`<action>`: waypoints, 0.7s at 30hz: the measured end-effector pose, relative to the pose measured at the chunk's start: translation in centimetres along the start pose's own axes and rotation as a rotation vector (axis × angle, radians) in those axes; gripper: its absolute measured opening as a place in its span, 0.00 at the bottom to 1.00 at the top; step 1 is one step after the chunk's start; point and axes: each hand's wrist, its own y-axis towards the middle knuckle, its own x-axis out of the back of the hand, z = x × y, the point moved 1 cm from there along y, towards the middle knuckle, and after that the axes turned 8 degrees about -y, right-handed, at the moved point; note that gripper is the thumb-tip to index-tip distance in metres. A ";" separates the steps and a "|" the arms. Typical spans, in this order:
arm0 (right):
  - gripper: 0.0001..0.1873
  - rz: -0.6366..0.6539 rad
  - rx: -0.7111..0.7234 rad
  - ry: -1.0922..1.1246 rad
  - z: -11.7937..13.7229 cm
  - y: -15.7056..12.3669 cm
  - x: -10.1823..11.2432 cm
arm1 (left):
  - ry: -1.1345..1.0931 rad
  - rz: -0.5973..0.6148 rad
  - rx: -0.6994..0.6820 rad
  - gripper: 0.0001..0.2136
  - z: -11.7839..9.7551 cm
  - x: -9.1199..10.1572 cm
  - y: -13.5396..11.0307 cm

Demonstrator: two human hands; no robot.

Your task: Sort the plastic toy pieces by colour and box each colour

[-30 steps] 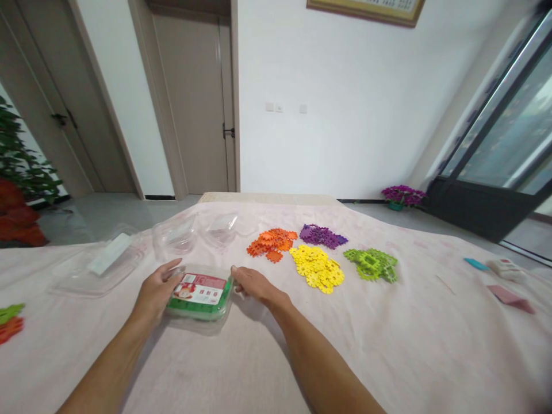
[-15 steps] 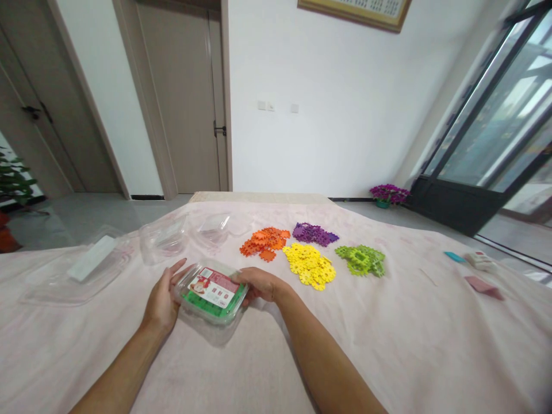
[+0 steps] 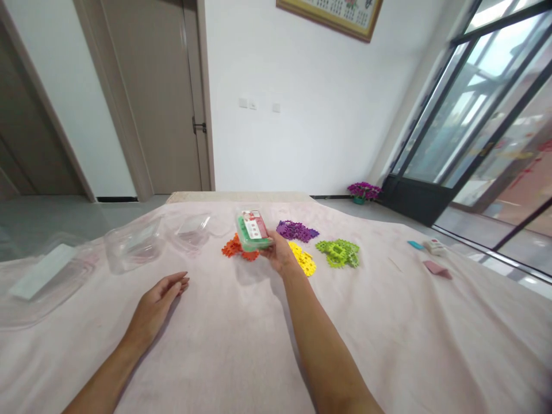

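- Box (image 3: 254, 230): clear shell, green inside, red-and-white label on top.
- Four piles of pieces: orange pile (image 3: 232, 248), purple pile (image 3: 297, 230), yellow pile (image 3: 305, 261) and lime-green pile (image 3: 338, 253).
- Cloth (image 3: 241, 339): pale pink all over.
- Tubs (image 3: 133, 248): see-through; the tray (image 3: 26, 299) is too, with a white strip on it.
- Far right: a teal chip (image 3: 416, 245) and a dusky pink card (image 3: 436, 268).
- Door (image 3: 155, 98) is taupe, wall (image 3: 310, 115) white, frame (image 3: 332, 18) gold.
- Flowers (image 3: 363, 188): purple.

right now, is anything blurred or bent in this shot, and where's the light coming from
Head view: the wide lens bends the door frame and glass doors outward; daylight enters through those doors; soft shadows lie on the cloth under the box and right hand; the lower right corner is smeared.
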 end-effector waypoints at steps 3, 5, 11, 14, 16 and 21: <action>0.15 -0.251 0.062 0.092 0.8 1.9 2.8 | 0.054 0.022 0.006 0.28 0.2 0.1 0.1; 0.15 -0.376 0.104 0.103 1.4 3.5 5.2 | 0.085 0.030 0.007 0.27 0.3 0.2 0.2; 0.11 -0.659 0.061 -0.245 4.5 8.1 14.0 | 0.155 0.036 0.010 0.26 0.5 0.4 0.2; 0.12 -0.755 0.044 -0.306 6.3 9.4 17.9 | 0.185 0.034 0.011 0.26 0.9 0.5 0.5; 0.13 -0.810 0.017 -0.330 7.0 10.0 20.0 | 0.203 0.027 0.008 0.25 1.2 0.5 0.6; 0.21 -0.908 -0.099 -0.412 7.2 11.2 23.3 | 0.218 0.007 0.003 0.25 1.2 0.5 0.7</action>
